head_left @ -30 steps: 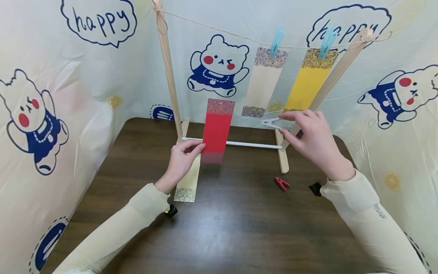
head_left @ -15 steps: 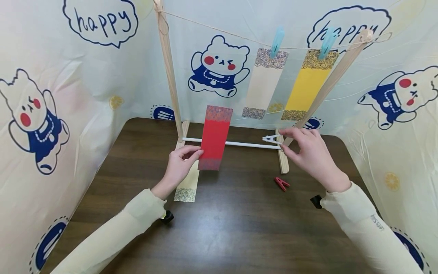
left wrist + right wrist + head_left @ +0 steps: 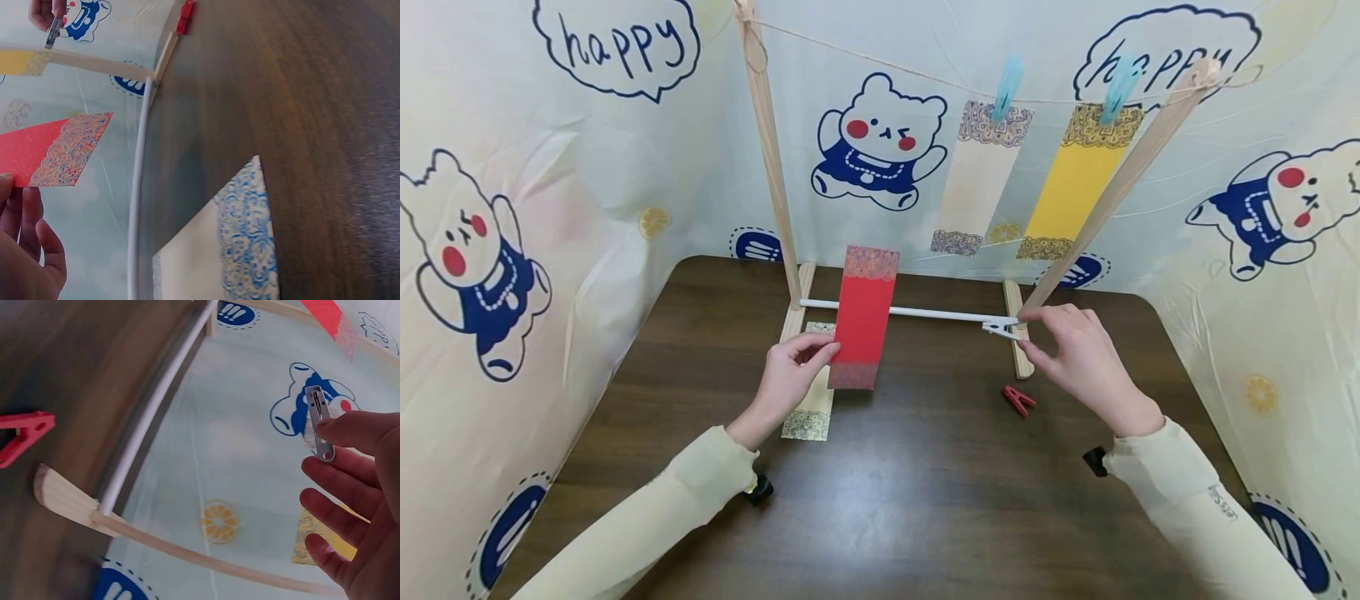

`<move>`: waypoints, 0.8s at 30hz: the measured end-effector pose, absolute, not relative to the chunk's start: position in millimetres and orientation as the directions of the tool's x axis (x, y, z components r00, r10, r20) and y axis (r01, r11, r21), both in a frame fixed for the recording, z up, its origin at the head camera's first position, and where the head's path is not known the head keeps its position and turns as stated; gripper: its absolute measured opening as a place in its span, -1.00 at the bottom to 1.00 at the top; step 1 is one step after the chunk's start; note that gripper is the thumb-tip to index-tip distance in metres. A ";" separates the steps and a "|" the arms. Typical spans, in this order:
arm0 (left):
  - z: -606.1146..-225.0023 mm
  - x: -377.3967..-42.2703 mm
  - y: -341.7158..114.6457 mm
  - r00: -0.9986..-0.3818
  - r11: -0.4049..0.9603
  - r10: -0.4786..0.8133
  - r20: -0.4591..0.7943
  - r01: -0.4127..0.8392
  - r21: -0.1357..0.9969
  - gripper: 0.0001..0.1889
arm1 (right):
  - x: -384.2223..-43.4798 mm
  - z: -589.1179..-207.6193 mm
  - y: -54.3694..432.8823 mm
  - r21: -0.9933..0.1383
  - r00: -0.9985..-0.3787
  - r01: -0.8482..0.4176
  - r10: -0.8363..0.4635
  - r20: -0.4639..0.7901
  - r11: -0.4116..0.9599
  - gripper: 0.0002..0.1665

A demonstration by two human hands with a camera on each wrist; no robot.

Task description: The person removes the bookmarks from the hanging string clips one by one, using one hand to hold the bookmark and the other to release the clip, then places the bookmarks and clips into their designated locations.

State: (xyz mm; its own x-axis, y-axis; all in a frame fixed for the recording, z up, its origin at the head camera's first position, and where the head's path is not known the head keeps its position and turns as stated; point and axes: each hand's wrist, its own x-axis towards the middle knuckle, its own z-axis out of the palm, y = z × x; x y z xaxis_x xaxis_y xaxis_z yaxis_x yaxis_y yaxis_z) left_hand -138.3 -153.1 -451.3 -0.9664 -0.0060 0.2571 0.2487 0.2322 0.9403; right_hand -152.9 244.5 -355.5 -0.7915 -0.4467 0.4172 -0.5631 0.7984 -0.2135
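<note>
My left hand (image 3: 790, 377) pinches the left edge of a red bookmark (image 3: 863, 317) with patterned ends, holding it upright above the table. Thumb and fingers meet on its edge in the left wrist view, near the patterned end. A white clothespin (image 3: 1000, 327) is pinched by its handles between thumb and index finger of my right hand (image 3: 1078, 362), near the rack's right foot; the right wrist view shows this grey-white clothespin (image 3: 320, 424) too. Partly behind the left hand, a cream bookmark (image 3: 808, 417) lies on the table. A red clothespin (image 3: 1018, 400) lies below the right hand.
A wooden rack with a left post (image 3: 767, 158), right post (image 3: 1120, 183) and white crossbar (image 3: 936, 313) carries a string (image 3: 880, 61). Blue clothespins hold a beige bookmark (image 3: 977, 183) and a yellow bookmark (image 3: 1071, 196) there. Printed cloth (image 3: 700, 150) surrounds the table (image 3: 925, 500).
Both hands have come down and slightly toward the body, the left with the red bookmark, the right with the white clothespin. More of the cream bookmark now shows.
</note>
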 end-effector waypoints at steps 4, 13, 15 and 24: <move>-455.4 -135.7 -153.4 -0.972 0.254 -0.010 0.233 0.223 0.941 -0.84 | -151.3 -364.6 247.8 -0.223 -0.800 -0.558 -0.447 0.399 0.800 -0.63; -464.9 -129.0 -158.2 -0.988 0.277 -0.009 0.155 0.147 0.950 -0.80 | -148.6 -386.7 257.6 -0.196 -0.779 -0.584 -0.476 0.409 0.787 -0.52; -467.2 -128.0 -159.9 -0.989 0.289 -0.007 0.147 0.139 0.947 -0.80 | -147.6 -391.1 258.8 -0.196 -0.780 -0.585 -0.480 0.402 0.787 -0.55; -474.9 -122.6 -166.5 -0.994 0.330 0.018 0.106 0.106 0.938 -0.81 | -143.2 -410.3 261.4 -0.234 -0.820 -0.550 -0.465 0.333 0.802 -0.62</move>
